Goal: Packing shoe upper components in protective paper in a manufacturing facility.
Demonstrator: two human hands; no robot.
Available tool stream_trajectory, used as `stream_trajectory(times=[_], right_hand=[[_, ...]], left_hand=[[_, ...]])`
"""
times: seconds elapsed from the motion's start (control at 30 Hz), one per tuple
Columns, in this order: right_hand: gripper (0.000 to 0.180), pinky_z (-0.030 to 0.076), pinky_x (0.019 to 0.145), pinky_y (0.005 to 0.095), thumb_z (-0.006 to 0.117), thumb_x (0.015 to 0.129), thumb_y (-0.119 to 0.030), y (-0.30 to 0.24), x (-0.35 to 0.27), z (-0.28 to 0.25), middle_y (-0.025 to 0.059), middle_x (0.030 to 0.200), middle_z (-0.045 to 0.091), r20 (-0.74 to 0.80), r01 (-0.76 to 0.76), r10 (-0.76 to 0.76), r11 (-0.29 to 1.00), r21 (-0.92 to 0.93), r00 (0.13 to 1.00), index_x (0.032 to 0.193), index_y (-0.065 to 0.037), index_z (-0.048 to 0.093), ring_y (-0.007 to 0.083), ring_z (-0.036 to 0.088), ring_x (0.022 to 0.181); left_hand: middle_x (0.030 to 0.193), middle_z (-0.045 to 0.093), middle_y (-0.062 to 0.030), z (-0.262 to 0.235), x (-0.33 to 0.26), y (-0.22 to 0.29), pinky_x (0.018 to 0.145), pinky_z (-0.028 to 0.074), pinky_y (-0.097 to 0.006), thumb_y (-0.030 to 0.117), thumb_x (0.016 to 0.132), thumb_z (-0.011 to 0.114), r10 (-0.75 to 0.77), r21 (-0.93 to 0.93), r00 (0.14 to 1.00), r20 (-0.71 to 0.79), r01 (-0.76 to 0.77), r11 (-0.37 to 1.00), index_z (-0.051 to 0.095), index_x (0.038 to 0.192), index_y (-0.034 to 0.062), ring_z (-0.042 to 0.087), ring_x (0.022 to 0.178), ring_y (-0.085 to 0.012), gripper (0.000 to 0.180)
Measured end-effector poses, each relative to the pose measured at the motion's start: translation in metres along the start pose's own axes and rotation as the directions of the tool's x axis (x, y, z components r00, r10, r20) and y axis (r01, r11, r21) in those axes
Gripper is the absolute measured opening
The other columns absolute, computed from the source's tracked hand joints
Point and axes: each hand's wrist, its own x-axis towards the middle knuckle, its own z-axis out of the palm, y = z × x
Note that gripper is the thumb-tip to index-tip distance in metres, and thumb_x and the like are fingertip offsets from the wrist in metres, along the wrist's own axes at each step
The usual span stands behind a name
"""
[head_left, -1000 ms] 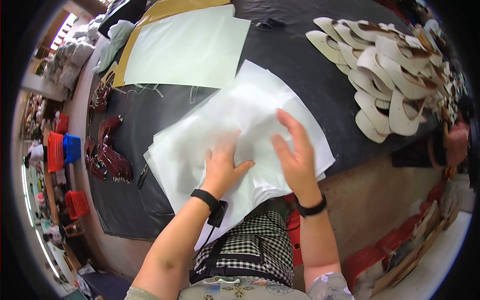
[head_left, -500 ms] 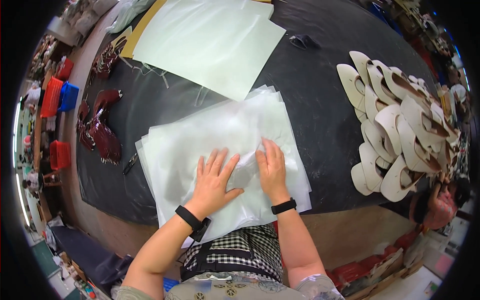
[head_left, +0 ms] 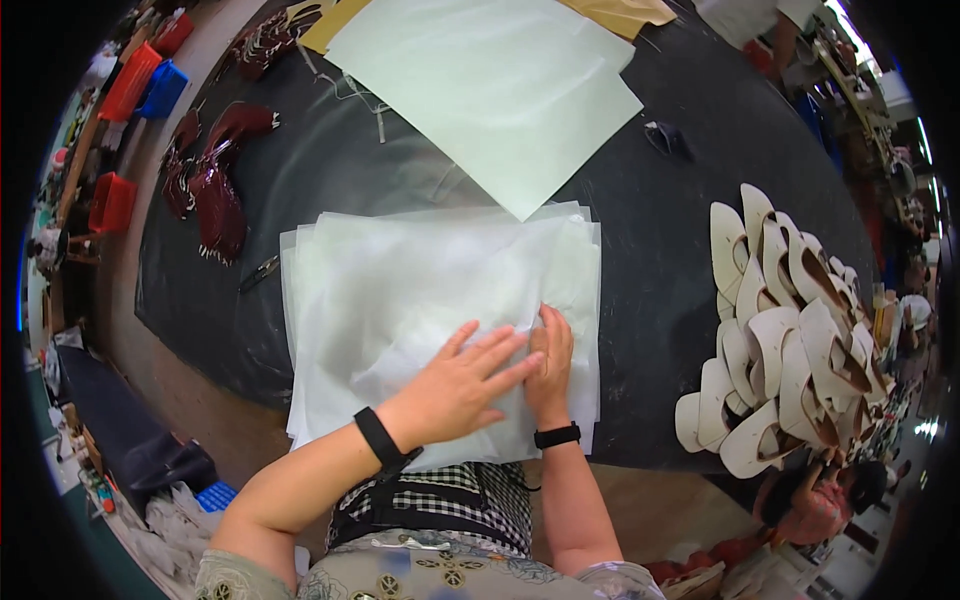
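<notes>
A stack of thin, translucent whitish sheets [head_left: 400, 270] lies at the table's near edge, its corners fanned unevenly. The top sheet is wrinkled, and its right edge runs to my right hand [head_left: 550, 375]. That hand's fingers are close together and appear to pinch this edge; my left fingertips partly cover the thumb. My left hand [head_left: 455, 395] lies across the sheets with its fingers spread and pointing right, the tips overlapping my right hand. It holds nothing. A black band is on each wrist.
Larger pale green sheets [head_left: 490, 90] lie beyond, on brown paper [head_left: 625, 10]. Cream shoe-upper pieces [head_left: 790, 330] are heaped at right; dark red glossy pieces [head_left: 220, 190] lie at left, near a small black tool [head_left: 260, 274]. A dark crumpled item [head_left: 668, 140] rests farther back.
My left hand has swung right until its fingertips overlap my right hand. The top sheet's right edge now shows as a line running to my right hand. The head view has shifted.
</notes>
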Motion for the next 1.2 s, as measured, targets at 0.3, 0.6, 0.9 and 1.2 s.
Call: stream_trajectory(times=[0.3, 0.6, 0.9, 1.2], right_hand=[[0.043, 0.041, 0.111, 0.0421, 0.050, 0.106, -0.022, -0.005, 0.015, -0.018, 0.0201, 0.141, 0.056, 0.100, -0.131, 0.117, 0.980, 0.149, 0.988, 0.144, -0.001, 0.054, 0.0341, 0.052, 0.131], [0.046, 0.051, 0.094, 0.0415, 0.076, 0.089, -0.024, 0.058, 0.052, -0.091, 0.0187, 0.115, 0.065, -0.223, -0.229, 0.173, 0.941, -0.251, 0.959, 0.124, 0.004, 0.063, 0.0315, 0.064, 0.106], [0.070, 0.052, 0.086, 0.0416, 0.076, 0.084, -0.056, 0.029, 0.071, -0.064, 0.0182, 0.099, 0.070, -0.048, -0.473, 0.483, 0.824, -0.311, 0.874, 0.120, 0.002, 0.061, 0.0324, 0.068, 0.094], [0.036, 0.052, 0.083, 0.0360, 0.070, 0.090, -0.021, 0.029, 0.054, -0.058, 0.0142, 0.098, 0.075, 0.151, -0.425, 0.406, 0.896, 0.126, 0.901, 0.115, 0.004, 0.068, 0.0240, 0.068, 0.087]], left_hand=[[0.143, 0.050, -0.0007, 0.042, 0.012, -0.011, 0.112, 0.038, -0.053, 0.027, 0.092, 0.068, 0.036, 0.317, 0.989, -0.143, 0.012, 0.948, 0.050, 0.151, 0.0205, 0.044, 0.139, -0.0216, 0.062], [0.143, 0.054, -0.0051, 0.073, 0.014, -0.005, 0.116, 0.036, -0.055, 0.018, 0.094, 0.051, 0.078, 0.227, 0.971, -0.226, -0.026, 0.974, 0.051, 0.148, 0.0129, 0.047, 0.140, -0.0229, 0.054], [0.152, 0.049, -0.0040, 0.059, 0.001, -0.010, 0.116, 0.034, -0.055, 0.017, 0.096, 0.050, 0.003, 0.218, 0.983, -0.182, 0.038, 0.975, 0.048, 0.152, 0.0157, 0.042, 0.145, -0.0213, 0.056], [0.149, 0.049, -0.0014, 0.059, 0.007, -0.010, 0.117, 0.033, -0.052, 0.017, 0.097, 0.051, -0.006, 0.244, 0.985, -0.170, 0.047, 0.969, 0.051, 0.150, 0.0170, 0.042, 0.144, -0.0193, 0.053]])
